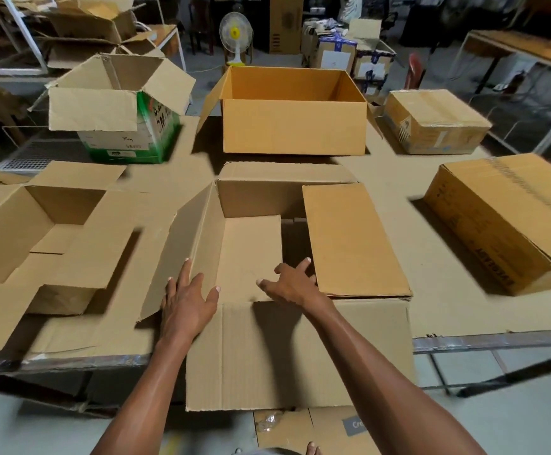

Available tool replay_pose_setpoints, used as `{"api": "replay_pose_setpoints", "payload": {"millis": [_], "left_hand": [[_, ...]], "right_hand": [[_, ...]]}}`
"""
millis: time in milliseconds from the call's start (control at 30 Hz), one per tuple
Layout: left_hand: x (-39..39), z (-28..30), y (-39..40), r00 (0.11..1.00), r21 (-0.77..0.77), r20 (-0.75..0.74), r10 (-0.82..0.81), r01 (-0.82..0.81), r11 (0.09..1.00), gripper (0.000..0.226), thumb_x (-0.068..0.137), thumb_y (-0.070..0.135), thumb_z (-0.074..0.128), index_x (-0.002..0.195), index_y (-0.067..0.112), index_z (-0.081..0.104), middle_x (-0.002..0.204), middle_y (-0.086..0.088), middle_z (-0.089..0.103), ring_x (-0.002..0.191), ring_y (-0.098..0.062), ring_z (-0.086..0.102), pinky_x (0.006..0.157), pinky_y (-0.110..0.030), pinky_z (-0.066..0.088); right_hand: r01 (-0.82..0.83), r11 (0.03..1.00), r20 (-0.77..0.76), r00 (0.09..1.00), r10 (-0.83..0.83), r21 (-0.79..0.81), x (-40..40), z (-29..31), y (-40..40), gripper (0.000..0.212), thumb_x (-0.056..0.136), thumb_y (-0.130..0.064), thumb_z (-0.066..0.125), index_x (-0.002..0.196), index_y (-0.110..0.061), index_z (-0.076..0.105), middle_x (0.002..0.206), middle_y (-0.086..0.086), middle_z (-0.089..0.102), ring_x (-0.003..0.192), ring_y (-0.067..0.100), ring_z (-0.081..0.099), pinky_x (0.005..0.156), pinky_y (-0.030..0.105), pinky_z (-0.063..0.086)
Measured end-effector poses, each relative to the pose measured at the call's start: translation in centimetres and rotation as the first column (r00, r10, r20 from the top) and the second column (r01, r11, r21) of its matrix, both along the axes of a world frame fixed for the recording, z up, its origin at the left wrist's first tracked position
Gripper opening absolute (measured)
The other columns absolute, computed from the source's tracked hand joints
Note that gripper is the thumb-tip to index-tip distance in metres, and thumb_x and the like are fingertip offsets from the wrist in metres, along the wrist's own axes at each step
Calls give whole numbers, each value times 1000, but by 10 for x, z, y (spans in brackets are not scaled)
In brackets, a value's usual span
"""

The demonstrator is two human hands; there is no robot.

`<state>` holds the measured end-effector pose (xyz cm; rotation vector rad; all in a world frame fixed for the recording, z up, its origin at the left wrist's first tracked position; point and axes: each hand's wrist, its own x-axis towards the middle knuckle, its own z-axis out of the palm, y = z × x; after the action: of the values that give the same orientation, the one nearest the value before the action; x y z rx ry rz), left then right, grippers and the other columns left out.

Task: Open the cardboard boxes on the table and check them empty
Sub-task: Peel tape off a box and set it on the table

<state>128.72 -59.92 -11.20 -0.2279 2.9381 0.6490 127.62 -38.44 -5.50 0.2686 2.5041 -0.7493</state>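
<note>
Our open cardboard box [267, 244] sat at the table's [448, 310] near edge, our left hand [187, 302] spread flat on its left flap, our right hand [292, 284] fingers splayed, reached inside, holding nothing, two closed boxes [510, 221] right.

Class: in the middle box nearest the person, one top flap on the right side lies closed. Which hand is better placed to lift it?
The right hand: it is open beside the closed flap. The left hand rests on the already opened left flap.
</note>
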Motion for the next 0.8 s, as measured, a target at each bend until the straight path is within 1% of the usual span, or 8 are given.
{"api": "replay_pose_setpoints", "payload": {"millis": [67,167,333,400,533,600,733,800], "left_hand": [[1,0,0,1000,6,-3,6,-6,1000,60,100,51,46,153,23,39,169,11,-7,155,-33,3,122,-55,20],[2,2,1,1000,36,-4,5,-5,999,59,100,49,48,154,27,38,169,11,-5,155,-34,3,122,-55,19],[0,2,0,1000,56,-20,2,-1,998,58,99,49,51,152,28,40,169,10,-1,154,-36,9,120,-57,22],[0,2,-2,1000,74,-26,-4,6,997,57,97,49,54,150,28,44,168,10,2,152,-35,15,118,-56,28],[0,8,-4,999,107,-40,12,-8,994,57,94,48,62,145,29,48,167,10,7,146,-31,28,110,-52,37],[0,10,-2,999,112,-48,19,-14,994,58,93,47,64,145,29,48,167,10,9,145,-31,30,109,-52,39],[-2,9,-2,999,131,-46,21,-15,991,58,93,44,65,146,28,48,166,9,10,142,-34,33,110,-53,39],[-2,8,-2,999,131,-46,14,-8,991,58,93,43,65,146,29,47,166,9,9,142,-35,33,111,-54,38]], "right_hand": [[25,999,-145,989,-18,45,10,14,-4,68,93,-58,55,147,-20,39,162,18,-26,149,53,-4,117,62,15],[84,995,-374,925,-58,53,17,30,9,66,91,-56,60,147,-27,38,162,7,-33,149,48,-14,116,63,16],[237,968,-515,842,-160,87,16,46,71,68,89,-55,61,148,-30,37,165,4,-23,144,44,25,106,61,35],[307,944,-538,820,-196,125,14,42,99,68,86,-58,62,146,-33,39,166,4,-18,144,49,22,108,65,28],[440,870,-488,823,-291,223,16,24,151,75,84,-63,63,149,-35,37,167,10,-14,146,56,-12,113,71,-3],[496,851,-421,818,-392,172,18,16,168,79,83,-63,65,150,-33,36,167,14,-5,146,57,-1,115,68,4],[547,837,-246,807,-536,-27,21,-5,186,84,81,-63,67,149,-25,35,153,21,35,132,48,44,110,58,35],[531,842,-228,812,-537,-90,25,-12,185,84,83,-59,67,149,-21,33,143,21,51,127,43,52,105,53,43]]}}
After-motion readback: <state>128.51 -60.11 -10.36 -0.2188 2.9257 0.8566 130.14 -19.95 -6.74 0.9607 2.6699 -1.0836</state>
